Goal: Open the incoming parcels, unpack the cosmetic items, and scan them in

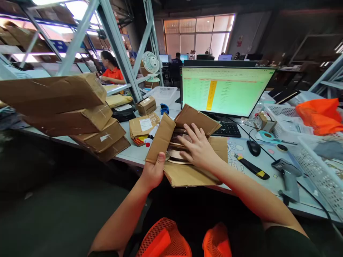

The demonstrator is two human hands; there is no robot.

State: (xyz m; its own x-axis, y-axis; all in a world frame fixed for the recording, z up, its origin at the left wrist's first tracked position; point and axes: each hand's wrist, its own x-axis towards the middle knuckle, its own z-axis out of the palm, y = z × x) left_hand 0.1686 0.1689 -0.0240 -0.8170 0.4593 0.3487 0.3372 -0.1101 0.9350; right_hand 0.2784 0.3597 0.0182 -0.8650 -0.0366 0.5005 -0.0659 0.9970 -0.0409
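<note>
An open cardboard box [187, 171] lies at the table's near edge, its flaps spread. My left hand [154, 171] grips the bottom of the raised left flap [160, 137], thumb up along the cardboard. My right hand [197, 146] reaches into the box with fingers spread, lying flat on the contents [174, 154], which look like thin, round, shiny pieces. What exactly they are I cannot tell.
A stack of long cardboard parcels [66, 110] juts out at the left. Behind the box stand a monitor [225, 91], keyboard [227, 129] and mouse [253, 147]. A utility knife [252, 167], barcode scanner [288, 175] and white baskets [318, 167] lie right. People work at the back.
</note>
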